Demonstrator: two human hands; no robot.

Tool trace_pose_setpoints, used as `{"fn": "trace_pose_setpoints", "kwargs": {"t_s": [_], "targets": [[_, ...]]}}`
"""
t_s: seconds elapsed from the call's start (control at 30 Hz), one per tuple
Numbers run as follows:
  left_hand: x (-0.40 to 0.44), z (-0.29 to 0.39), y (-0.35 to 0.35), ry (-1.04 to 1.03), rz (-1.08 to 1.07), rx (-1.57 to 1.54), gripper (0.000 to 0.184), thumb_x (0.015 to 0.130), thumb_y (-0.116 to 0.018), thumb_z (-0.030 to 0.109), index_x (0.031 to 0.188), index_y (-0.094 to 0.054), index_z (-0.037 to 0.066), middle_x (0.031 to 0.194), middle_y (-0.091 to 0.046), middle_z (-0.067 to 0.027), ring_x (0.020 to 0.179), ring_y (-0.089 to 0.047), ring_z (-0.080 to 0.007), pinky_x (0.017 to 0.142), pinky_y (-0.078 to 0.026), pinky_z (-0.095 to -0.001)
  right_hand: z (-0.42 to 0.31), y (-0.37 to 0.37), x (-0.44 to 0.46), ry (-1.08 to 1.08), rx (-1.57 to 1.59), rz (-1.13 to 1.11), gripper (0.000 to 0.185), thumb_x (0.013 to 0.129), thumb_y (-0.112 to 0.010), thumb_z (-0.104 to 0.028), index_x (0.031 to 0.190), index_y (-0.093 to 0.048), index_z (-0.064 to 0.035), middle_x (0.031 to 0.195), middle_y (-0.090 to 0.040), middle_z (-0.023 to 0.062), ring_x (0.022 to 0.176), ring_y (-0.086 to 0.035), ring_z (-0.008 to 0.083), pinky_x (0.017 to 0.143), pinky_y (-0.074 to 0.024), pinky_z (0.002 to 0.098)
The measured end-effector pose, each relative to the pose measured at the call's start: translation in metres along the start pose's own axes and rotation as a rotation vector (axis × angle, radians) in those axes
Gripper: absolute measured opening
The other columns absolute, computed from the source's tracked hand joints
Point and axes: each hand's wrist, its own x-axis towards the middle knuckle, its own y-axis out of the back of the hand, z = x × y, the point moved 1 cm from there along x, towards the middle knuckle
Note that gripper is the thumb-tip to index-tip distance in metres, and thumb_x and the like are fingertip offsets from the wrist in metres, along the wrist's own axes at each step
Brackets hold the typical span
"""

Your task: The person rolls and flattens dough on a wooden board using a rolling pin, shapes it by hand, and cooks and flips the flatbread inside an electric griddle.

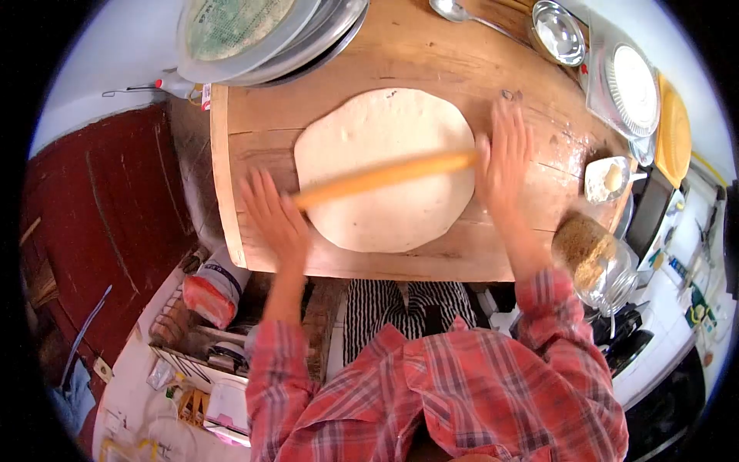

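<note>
A large, flat, roughly round sheet of dough point(385, 223) lies on the wooden board point(269, 115). Across it, tilted up toward the right, runs a wooden rolling pin point(385, 175). My left hand point(273, 212) is at the pin's left end, beside the dough's left edge, with its fingers stretched out. At the other end of the pin is my right hand point(506, 158), also flat with fingers extended, just beyond the dough's right edge. Both hands are slightly blurred. The pin's ends are partly hidden at the palms.
Stacked metal pans with a covered bowl point(239, 31) stand at the back left. A spoon point(450, 9) and a metal bowl point(557, 33) are at the back right. On the right are a small white dish point(607, 180) and a glass jar point(596, 258) with brown contents.
</note>
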Motion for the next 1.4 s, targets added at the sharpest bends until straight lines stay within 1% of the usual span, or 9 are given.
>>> {"fn": "trace_pose_setpoints", "kwargs": {"t_s": [0.13,0.3,0.37,0.57,0.7,0.9,1.1,1.17,1.4], "targets": [[-0.012,0.002,0.001,-0.015,-0.03,-0.046,0.054,0.102,-0.029,0.031,0.145,-0.03,-0.002,0.151,-0.028,-0.0209,0.142,-0.019,-0.0407,0.114,-0.013,-0.0514,-0.006,0.007,-0.015,-0.031,0.018,-0.027,0.053,0.095,-0.045,-0.029,0.142,-0.037,-0.0038,0.143,-0.042,0.0154,0.137,-0.03,0.0354,0.113,-0.0159,0.0518],[0.143,-0.018,-0.015,0.066,0.428,-0.012,0.05,0.099,-0.037,0.024,0.141,-0.034,-0.004,0.147,-0.034,-0.0231,0.139,-0.023,-0.0418,0.113,-0.018,-0.049,-0.015,-0.025,0.142,0.083,0.105,0.413,0.05,0.095,-0.048,-0.029,0.138,-0.041,-0.0045,0.142,-0.043,0.0138,0.137,-0.032,0.0337,0.112,-0.0203,0.0506],[0.165,-0.018,-0.013,0.092,0.407,0.01,0.049,0.099,-0.038,0.023,0.14,-0.035,-0.004,0.146,-0.034,-0.0236,0.139,-0.023,-0.0417,0.113,-0.019,-0.0491,-0.017,-0.027,0.158,0.112,0.124,0.488,0.048,0.096,-0.047,-0.029,0.137,-0.042,-0.0051,0.141,-0.043,0.0139,0.136,-0.032,0.0334,0.112,-0.0209,0.0488],[0.029,-0.003,-0.001,0.009,0.034,-0.002,0.053,0.1,-0.034,0.027,0.142,-0.032,-0.004,0.148,-0.032,-0.0221,0.14,-0.021,-0.042,0.114,-0.016,-0.0512,-0.016,-0.001,0.03,0.038,-0.037,-0.056,0.056,0.093,-0.052,-0.032,0.139,-0.039,-0.004,0.143,-0.042,0.014,0.136,-0.032,0.0329,0.112,-0.0192,0.0513],[0.004,-0.006,-0.001,-0.016,-0.027,-0.008,0.053,0.1,-0.034,0.026,0.142,-0.032,-0.006,0.148,-0.031,-0.0232,0.139,-0.022,-0.0435,0.113,-0.019,-0.0521,-0.021,0.003,0.004,0.007,-0.002,-0.03,0.056,0.093,-0.051,-0.032,0.139,-0.04,-0.003,0.143,-0.042,0.0147,0.136,-0.032,0.0333,0.113,-0.0171,0.0513],[0.173,-0.027,-0.019,0.042,0.468,0.044,0.037,0.091,-0.049,0.011,0.125,-0.049,-0.005,0.128,-0.048,-0.0239,0.128,-0.037,-0.0409,0.106,-0.028,-0.0503,-0.024,-0.034,0.155,0.109,0.069,0.398,0.043,0.095,-0.048,-0.026,0.132,-0.047,-0.0051,0.135,-0.049,0.0143,0.129,-0.04,0.0338,0.109,-0.0257,0.049],[0.147,-0.036,-0.002,0.371,0.564,-0.104,0.025,0.091,-0.05,0.011,0.111,-0.053,-0.004,0.111,-0.052,-0.0245,0.113,-0.044,-0.0382,0.096,-0.032,-0.05,-0.031,0.008,0.125,0.183,0.217,0.307,0.041,0.094,-0.052,-0.025,0.128,-0.048,-0.0038,0.13,-0.051,0.0158,0.126,-0.042,0.0353,0.106,-0.0281,0.0501],[0.105,-0.029,-0.011,0.463,0.356,-0.194,0.03,0.094,-0.05,0.016,0.117,-0.052,-0.003,0.118,-0.051,-0.0252,0.118,-0.041,-0.0393,0.101,-0.03,-0.0484,-0.024,0.004,0.078,0.028,0.253,0.099,0.044,0.093,-0.055,-0.024,0.13,-0.046,-0.0024,0.129,-0.051,0.0174,0.127,-0.04,0.0369,0.108,-0.0265,0.0523],[0.072,0.053,-0.012,0.052,-0.085,-0.292,0.054,0.097,-0.047,0.023,0.143,-0.032,-0.003,0.15,-0.027,-0.0237,0.141,-0.019,-0.0399,0.115,-0.018,-0.0478,-0.055,-0.009,0.028,0.024,0.355,0.003,0.046,0.09,-0.059,-0.02,0.128,-0.048,0.0024,0.126,-0.053,0.0199,0.114,-0.048,0.0379,0.099,-0.0385,0.0458]]}}
